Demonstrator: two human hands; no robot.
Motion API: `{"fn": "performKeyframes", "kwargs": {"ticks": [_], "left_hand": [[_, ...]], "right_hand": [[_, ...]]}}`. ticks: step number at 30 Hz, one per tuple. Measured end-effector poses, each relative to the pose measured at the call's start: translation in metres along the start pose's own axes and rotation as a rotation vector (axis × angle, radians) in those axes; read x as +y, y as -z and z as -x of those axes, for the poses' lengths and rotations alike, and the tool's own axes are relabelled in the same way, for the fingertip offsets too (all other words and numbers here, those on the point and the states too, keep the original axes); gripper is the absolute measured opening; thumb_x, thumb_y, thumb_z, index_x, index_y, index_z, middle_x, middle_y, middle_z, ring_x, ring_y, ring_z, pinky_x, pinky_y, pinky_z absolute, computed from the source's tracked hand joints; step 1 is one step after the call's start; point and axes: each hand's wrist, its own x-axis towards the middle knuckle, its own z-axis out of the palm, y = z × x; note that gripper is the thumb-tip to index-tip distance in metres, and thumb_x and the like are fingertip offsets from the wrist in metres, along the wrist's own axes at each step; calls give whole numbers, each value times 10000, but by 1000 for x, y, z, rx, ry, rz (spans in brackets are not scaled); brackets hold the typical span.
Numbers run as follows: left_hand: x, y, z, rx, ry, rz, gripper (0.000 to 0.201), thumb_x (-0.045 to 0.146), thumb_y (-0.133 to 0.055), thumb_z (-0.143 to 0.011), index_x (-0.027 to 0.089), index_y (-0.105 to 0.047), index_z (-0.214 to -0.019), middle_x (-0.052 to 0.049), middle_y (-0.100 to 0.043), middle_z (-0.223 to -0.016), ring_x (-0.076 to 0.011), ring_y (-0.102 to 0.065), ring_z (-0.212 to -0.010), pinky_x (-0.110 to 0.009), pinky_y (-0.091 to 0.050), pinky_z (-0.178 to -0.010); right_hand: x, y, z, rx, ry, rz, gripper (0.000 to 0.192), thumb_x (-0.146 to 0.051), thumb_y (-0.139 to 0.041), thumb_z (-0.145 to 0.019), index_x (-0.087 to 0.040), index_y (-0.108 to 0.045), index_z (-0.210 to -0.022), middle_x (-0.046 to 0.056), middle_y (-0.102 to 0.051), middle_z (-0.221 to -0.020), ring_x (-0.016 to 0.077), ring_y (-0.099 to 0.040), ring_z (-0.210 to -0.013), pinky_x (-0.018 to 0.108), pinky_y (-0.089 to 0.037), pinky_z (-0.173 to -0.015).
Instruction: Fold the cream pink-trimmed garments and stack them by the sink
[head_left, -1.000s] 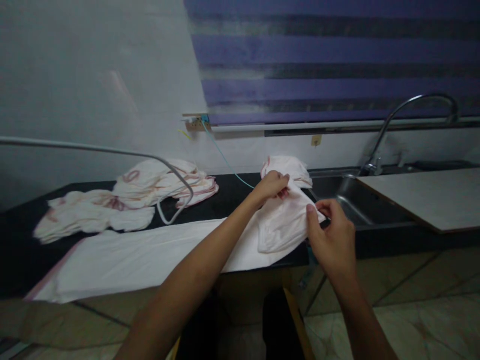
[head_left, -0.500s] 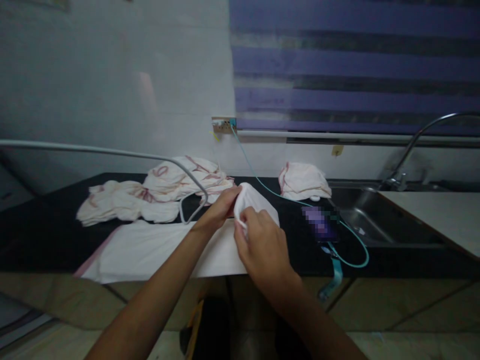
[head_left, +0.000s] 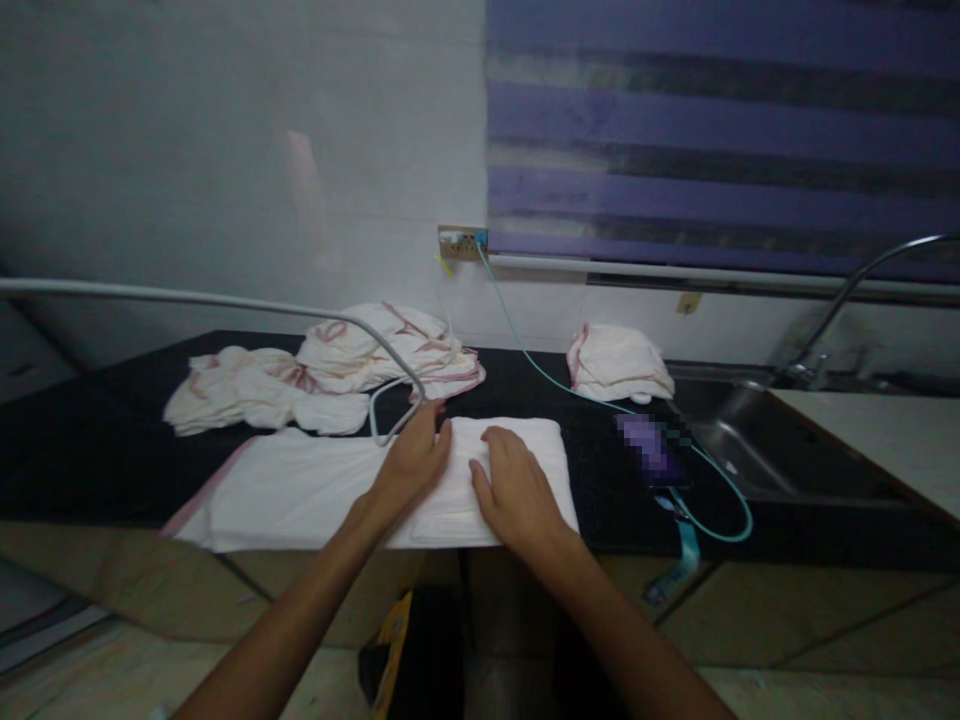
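Note:
A white cloth (head_left: 300, 490) with a pink edge at its left end lies along the front of the black counter. Its right part is folded over into a flat, layered rectangle. My left hand (head_left: 415, 450) rests at the left side of the folded part, fingers stretched forward and gripping nothing. On top of the folded layers lies my right hand (head_left: 517, 485), palm down with the fingers loosely apart. Just beyond my left hand is the bent end of a grey metal rod (head_left: 401, 405).
Crumpled white cloths with pink edges (head_left: 375, 345) lie behind on the left. A folded cloth stack (head_left: 619, 360) sits at the back right. Right of my hands are a phone (head_left: 649, 450), its teal cable (head_left: 540, 372) and a strap (head_left: 682, 560). Farther right is a sink (head_left: 757, 440).
The cloth end that both hands held raised now lies flat on the rest of the cloth. Both hands have let go and lowered, and my left hand has shifted left.

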Motion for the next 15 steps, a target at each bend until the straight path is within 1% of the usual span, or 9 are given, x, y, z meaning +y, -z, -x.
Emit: {"fn": "performKeyframes", "kwargs": {"ticks": [2,4,5,6,8,12,15], "left_hand": [[8,-14,11,-95,-114,-90,581,394,-340,-1014,55,-475,-1465,-207,-535,-1502,-282,-489,-1418,-451,-365,-1214],[12,-29,23,-196,-186,-206,591,383,-312,-1030,47,-477,-1487,-203,-484,-1562,-304,-403,-1493,-497,-332,-1238],[13,-35,27,-229,-203,-267,590,368,-304,-1034,48,-476,-1498,-202,-466,-1578,-323,-371,-1513,-530,-327,-1237],[14,-40,31,-247,-207,-321,587,353,-299,-1036,52,-471,-1510,-200,-451,-1590,-342,-347,-1526,-561,-327,-1230],[14,-43,35,-250,-199,-388,580,331,-298,-1040,70,-458,-1532,-197,-434,-1602,-363,-335,-1530,-595,-348,-1209],[21,-42,35,-259,-185,-439,576,320,-314,-1040,81,-448,-1547,-191,-430,-1605,-376,-330,-1531,-592,-367,-1198],[36,-49,35,-281,-154,-473,591,326,-292,-1048,63,-430,-1559,-178,-392,-1631,-383,-294,-1545,-574,-344,-1215]], "right_hand": [[14,-7,-3,-28,-43,79,477,-304,-405,-1052,-84,-472,-1470,202,-471,-1563,299,-364,-1492,487,-346,-1192],[27,-15,-3,-101,-59,158,536,-346,-419,-1048,-85,-448,-1516,196,-404,-1625,338,-267,-1550,558,-244,-1237],[32,-19,-2,-136,-57,185,555,-369,-416,-1049,-90,-446,-1528,189,-392,-1636,349,-247,-1560,577,-200,-1248],[36,-22,0,-160,-51,204,568,-389,-403,-1054,-95,-446,-1537,182,-386,-1642,351,-239,-1564,583,-169,-1255],[40,-26,2,-174,-40,221,585,-412,-360,-1065,-98,-440,-1552,172,-375,-1649,341,-237,-1569,571,-149,-1262],[45,-25,5,-172,-34,223,593,-415,-317,-1074,-100,-433,-1563,154,-378,-1649,316,-249,-1569,546,-142,-1270],[58,-17,9,-178,-29,215,589,-427,-337,-1072,-120,-438,-1564,130,-372,-1656,299,-253,-1569,526,-137,-1276]]}}
